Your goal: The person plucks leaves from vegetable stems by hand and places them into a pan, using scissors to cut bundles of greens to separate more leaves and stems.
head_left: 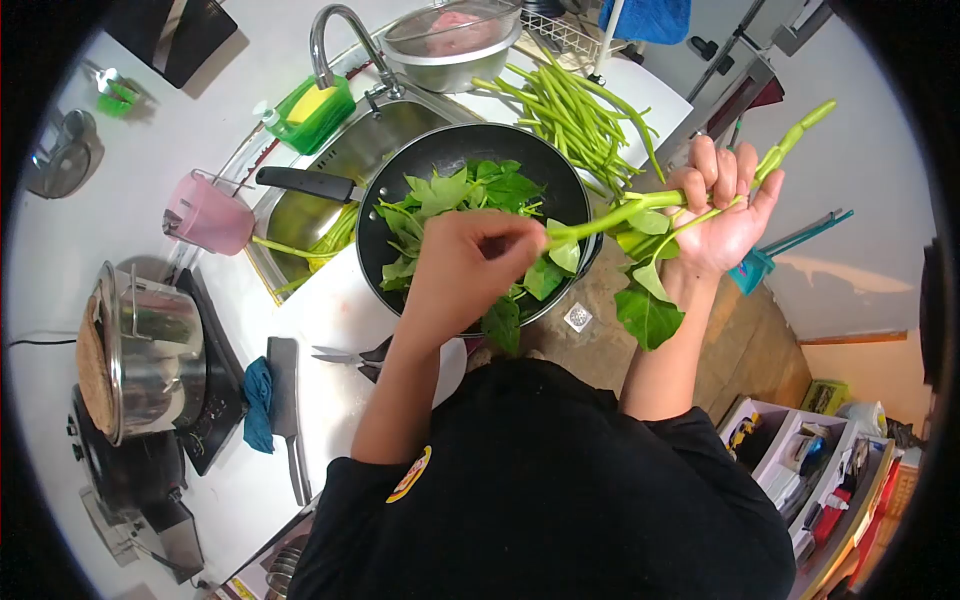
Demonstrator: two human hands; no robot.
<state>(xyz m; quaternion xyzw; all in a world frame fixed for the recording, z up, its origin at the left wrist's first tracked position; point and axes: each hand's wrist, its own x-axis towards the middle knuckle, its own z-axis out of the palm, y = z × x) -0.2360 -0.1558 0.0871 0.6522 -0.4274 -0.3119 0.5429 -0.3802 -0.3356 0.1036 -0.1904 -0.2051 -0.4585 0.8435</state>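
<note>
A leafy green stem point(612, 219) stretches between my two hands, its leaves point(648, 314) hanging on the right. My left hand point(466, 262) pinches the stem's left end between thumb and fingers, over a black frying pan point(578, 190). Palm turned up, my right hand point(722, 205) has its fingers curled over the stem near the other end, which sticks out past the hand. Loose green leaves point(510, 186) lie in the pan, partly hidden behind my left hand. Beyond the pan, a pile of bare green stems point(570, 112) rests on the white counter point(655, 85).
Behind the pan is a metal sink point(375, 135) with a faucet point(340, 25) and more stems point(335, 238). Scissors point(345, 357), a knife point(290, 400) and a blue cloth point(257, 405) lie left, near a steel pot point(160, 350). A basin point(450, 75) stands at the back.
</note>
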